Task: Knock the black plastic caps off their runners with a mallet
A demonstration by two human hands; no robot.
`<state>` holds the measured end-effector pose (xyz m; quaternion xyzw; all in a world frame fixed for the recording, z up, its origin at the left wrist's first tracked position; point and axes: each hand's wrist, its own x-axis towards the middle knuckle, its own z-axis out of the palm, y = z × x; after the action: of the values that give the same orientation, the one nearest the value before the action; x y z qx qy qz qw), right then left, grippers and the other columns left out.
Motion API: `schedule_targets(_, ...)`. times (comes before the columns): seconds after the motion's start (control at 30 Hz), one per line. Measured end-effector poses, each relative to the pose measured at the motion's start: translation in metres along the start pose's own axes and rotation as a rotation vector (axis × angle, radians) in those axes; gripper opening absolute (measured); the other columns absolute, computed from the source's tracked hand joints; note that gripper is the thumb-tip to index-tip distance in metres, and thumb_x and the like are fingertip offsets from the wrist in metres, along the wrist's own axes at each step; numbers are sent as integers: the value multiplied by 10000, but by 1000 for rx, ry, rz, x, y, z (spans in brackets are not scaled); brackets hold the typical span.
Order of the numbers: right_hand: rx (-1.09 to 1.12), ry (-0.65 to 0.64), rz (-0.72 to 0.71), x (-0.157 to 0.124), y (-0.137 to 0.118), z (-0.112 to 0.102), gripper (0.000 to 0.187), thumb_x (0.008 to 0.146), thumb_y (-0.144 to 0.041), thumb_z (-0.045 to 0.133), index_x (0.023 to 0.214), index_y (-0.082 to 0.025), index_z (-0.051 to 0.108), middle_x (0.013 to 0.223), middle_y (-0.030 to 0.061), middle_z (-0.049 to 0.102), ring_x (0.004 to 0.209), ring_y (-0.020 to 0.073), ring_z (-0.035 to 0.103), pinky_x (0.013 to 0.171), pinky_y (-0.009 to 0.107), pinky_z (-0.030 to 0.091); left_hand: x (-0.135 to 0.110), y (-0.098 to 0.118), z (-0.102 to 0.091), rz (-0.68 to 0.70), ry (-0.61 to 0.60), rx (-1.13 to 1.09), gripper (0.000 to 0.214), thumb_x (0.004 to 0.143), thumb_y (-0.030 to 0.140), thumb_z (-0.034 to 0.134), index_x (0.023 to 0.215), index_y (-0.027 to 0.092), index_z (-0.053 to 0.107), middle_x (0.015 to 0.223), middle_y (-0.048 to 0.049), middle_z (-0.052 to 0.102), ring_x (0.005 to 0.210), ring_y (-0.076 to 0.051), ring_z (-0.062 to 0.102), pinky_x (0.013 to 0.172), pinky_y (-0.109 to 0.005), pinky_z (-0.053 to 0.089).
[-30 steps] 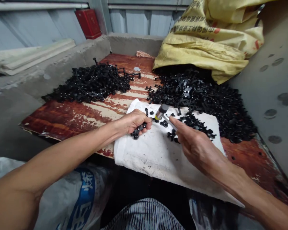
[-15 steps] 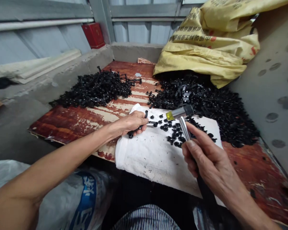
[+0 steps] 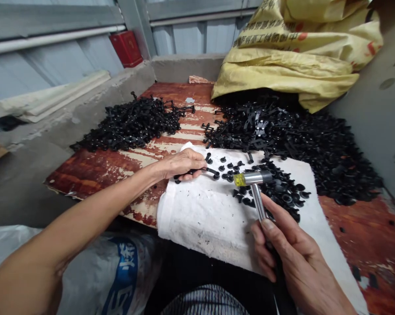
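My left hand (image 3: 187, 164) is closed on a black jointed link part (image 3: 212, 173) over the white cloth (image 3: 197, 214); its ends stick out on both sides of the fingers. My right hand (image 3: 282, 245) grips a mallet (image 3: 254, 177) by its dark handle, with the metal neck and head upright above the cloth. One face of the head is yellow, the other black. Between the hands and to the right, several small black round caps with stems (image 3: 285, 194) lie scattered on the cloth, partly hidden behind the mallet and my right hand.
A pile of black link parts (image 3: 138, 122) lies at the left of the worn red board (image 3: 82, 164). A larger black pile (image 3: 335, 153) spreads at the right, below a yellow sack (image 3: 282, 74). A low concrete ledge (image 3: 95, 103) borders the left side.
The mallet and my right hand are lower in view. The part in my left hand has shifted slightly right and now points farther out of the fingers. The view has turned a little.
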<state>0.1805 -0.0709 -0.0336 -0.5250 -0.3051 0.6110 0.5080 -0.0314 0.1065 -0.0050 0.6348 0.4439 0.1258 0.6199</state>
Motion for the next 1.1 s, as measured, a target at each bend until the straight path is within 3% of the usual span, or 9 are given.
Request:
schedule_targets(0.3,-22,-27,8,0,-2,-2,607,836,-521,676,1396,-363,502,628,-57,512,426,86,410,319,170,367,5,-2,-6,-26,-64,-29,254,892,252,613,672,138,558,513,27,520,318,-28,386,278,-143,245)
schedule_targets(0.7,-40,-42,-14,-1,0,-2,571,861,-511,648,1396,-365,510,641,-55,507,425,82,412,317,163,367,1,5,-1,-61,-34,-33,287,935,94,465,665,138,551,449,46,488,293,-30,362,274,-137,229)
schedule_targets(1.1,-123,-70,-21,-1,-2,-3,562,894,-525,594,1420,-367,478,628,-57,496,431,92,418,329,178,387,3,4,-3,-40,-28,32,342,913,113,501,573,148,528,442,35,472,293,-24,344,281,-143,212)
